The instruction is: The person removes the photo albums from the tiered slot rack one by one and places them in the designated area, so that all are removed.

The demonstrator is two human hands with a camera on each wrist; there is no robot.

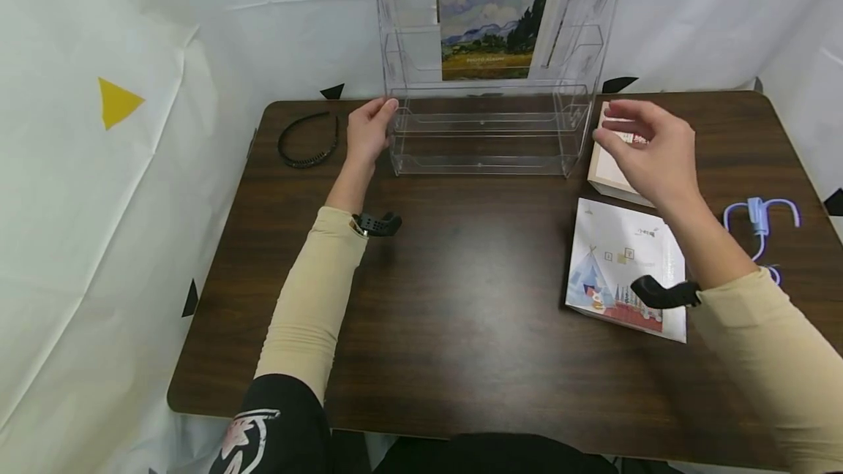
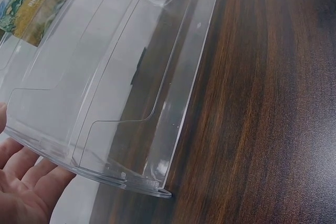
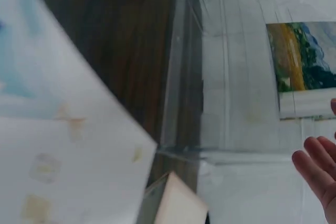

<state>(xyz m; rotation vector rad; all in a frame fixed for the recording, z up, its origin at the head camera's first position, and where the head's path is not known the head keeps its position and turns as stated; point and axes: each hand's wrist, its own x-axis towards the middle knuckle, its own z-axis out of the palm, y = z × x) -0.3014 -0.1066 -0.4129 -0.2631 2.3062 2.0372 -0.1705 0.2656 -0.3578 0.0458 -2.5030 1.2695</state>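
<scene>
A clear plastic tiered rack (image 1: 484,165) stands at the back of the dark wooden table. My left hand (image 1: 367,134) holds its left side edge, with the fingers (image 2: 50,182) against the side panel. Within the rack, a photo album (image 1: 497,20) with a painted landscape cover leans upright. My right hand (image 1: 658,152) hovers at the rack's right side with loosely bent fingers and nothing in them. It partly covers a thick pale book (image 1: 614,175) on the table. Nearer the front lies a white illustrated book (image 1: 615,254), overlapped by the right wrist's black band.
A black headband-like loop (image 1: 306,163) rests left of the left hand. Toward the right edge there is a lilac cable-like item (image 1: 759,218), partly behind the right forearm. White sheeting (image 1: 263,28) hangs along the back and sides of the table (image 1: 448,284).
</scene>
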